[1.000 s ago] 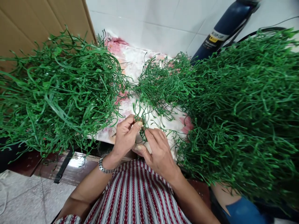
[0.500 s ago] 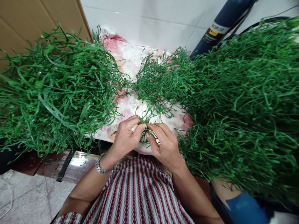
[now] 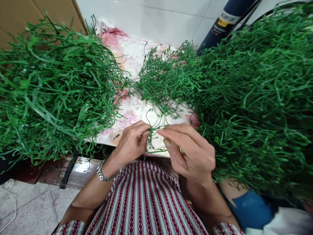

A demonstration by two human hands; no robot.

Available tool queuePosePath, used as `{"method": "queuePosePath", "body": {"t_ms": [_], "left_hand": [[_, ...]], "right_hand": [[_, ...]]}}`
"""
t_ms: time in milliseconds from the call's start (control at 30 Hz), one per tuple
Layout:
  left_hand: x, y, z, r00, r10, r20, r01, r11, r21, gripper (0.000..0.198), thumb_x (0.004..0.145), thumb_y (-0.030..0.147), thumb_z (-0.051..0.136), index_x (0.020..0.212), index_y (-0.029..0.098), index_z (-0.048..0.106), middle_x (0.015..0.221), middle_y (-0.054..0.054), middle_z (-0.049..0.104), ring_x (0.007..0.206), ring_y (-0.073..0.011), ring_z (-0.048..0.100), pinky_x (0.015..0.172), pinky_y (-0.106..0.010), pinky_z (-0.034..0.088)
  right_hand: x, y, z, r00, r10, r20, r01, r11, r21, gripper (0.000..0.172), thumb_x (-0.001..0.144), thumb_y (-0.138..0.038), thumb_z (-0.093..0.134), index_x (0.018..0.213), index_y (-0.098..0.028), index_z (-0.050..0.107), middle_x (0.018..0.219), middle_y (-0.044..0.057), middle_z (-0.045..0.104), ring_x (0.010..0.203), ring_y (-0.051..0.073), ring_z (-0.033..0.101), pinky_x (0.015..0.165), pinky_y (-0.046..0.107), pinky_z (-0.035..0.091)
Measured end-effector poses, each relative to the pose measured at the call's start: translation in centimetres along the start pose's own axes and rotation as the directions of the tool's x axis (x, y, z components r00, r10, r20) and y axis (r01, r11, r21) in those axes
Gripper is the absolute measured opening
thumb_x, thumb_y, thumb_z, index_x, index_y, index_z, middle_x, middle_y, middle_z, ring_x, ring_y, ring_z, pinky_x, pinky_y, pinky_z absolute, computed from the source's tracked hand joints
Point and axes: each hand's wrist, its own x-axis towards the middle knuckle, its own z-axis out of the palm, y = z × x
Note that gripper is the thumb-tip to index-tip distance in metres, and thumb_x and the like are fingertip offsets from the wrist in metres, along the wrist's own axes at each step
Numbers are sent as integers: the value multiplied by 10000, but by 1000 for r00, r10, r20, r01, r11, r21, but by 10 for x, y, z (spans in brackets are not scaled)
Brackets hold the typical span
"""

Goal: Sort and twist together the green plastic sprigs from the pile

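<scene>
My left hand (image 3: 133, 140), with a metal watch at its wrist, pinches a small green sprig (image 3: 151, 132) between thumb and fingers just above the cloth's near edge. It has thin curly stems with tiny tips and looks like plastic greenery. Right of the sprig is my right hand (image 3: 192, 151). Its index finger points at the sprig and a gap shows between that finger and the thumb, with nothing visible in it. A loose heap of similar thin sprigs (image 3: 168, 76) lies just beyond both hands on the flowered cloth (image 3: 140, 112).
A big pile of thicker green stems (image 3: 58, 88) fills the left side. Another large pile of thin sprigs (image 3: 256, 107) rises on the right. Behind stand a cardboard box (image 3: 56, 13), a dark blue cylinder (image 3: 222, 26) and a white tiled wall (image 3: 158, 19).
My right hand has drawn away from the left, to the right, and its fingers have parted. My left hand stays on the sprig. The view has shifted slightly.
</scene>
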Motion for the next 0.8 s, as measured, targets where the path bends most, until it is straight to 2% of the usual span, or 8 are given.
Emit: {"method": "queuePosePath", "body": {"t_ms": [67, 133, 200, 300, 400, 533, 633, 800], "left_hand": [[-2, 3, 0, 999, 6, 39, -6, 1000, -4, 158, 729, 69, 454, 772, 154, 580, 719, -28, 577, 677, -152, 539, 632, -271, 414], [-3, 5, -1, 999, 6, 47, -5, 1000, -16, 209, 698, 40, 448, 808, 145, 590, 791, -49, 610, 769, -174, 571, 700, -290, 437], [-4, 5, -1, 997, 20, 79, -15, 998, -56, 215, 702, 34, 439, 810, 134, 595, 827, -61, 617, 811, -179, 576, 723, -294, 443], [-4, 2, -1, 993, 44, 107, -28, 989, -144, 154, 764, 85, 442, 718, 136, 580, 780, -54, 601, 762, -159, 565, 686, -279, 436], [-4, -1, 0, 996, 52, 72, -38, 982, -185, 199, 811, 138, 447, 644, 147, 556, 714, -35, 579, 695, -136, 546, 642, -262, 416], [-3, -1, 3, 998, 3, 66, 12, 976, -219, 110, 778, 96, 485, 751, 152, 576, 723, -11, 585, 702, -122, 552, 666, -247, 417], [-5, 0, 4, 996, -67, 56, 80, 959, -273, 107, 775, 87, 480, 792, 157, 559, 772, -8, 611, 740, -122, 570, 698, -244, 427], [-7, 1, 6, 994, -105, 19, 106, 962, -251, 57, 794, 143, 496, 787, 160, 550, 714, 10, 583, 658, -101, 527, 624, -219, 405]], "right_hand": [[6, 8, 1, 989, -25, 149, 26, 1000, -3, 327, 805, -82, 505, 1114, -174, 556, 1041, 76, 630, 965, 185, 567, 842, 362, 492], [8, 18, 7, 947, 3, 321, -6, 1000, 8, 324, 822, -133, 498, 1145, -133, 532, 1055, 105, 618, 983, 212, 549, 874, 401, 468], [4, 26, 14, 919, 58, 391, -69, 998, 13, 332, 837, -177, 491, 1161, -108, 514, 1041, 118, 616, 961, 224, 545, 866, 416, 457], [-5, 30, 17, 926, 104, 362, -136, 989, 64, 310, 845, -173, 477, 1140, -86, 520, 995, 115, 618, 920, 209, 546, 840, 389, 455], [-10, 29, 15, 931, 127, 344, -181, 974, 132, 290, 833, -127, 472, 1113, -79, 530, 984, 109, 609, 923, 190, 540, 840, 355, 451], [-13, 28, 11, 916, 179, 360, -237, 964, 124, 299, 803, -72, 469, 1093, -97, 537, 970, 91, 612, 915, 180, 536, 836, 340, 440], [-14, 28, 11, 906, 195, 376, -249, 963, 101, 325, 803, -103, 498, 1127, -106, 519, 973, 85, 616, 919, 186, 535, 845, 350, 432], [-17, 27, 13, 917, 215, 336, -270, 955, 124, 249, 818, -157, 517, 1063, -123, 542, 967, 76, 627, 922, 177, 560, 837, 327, 441]]}}
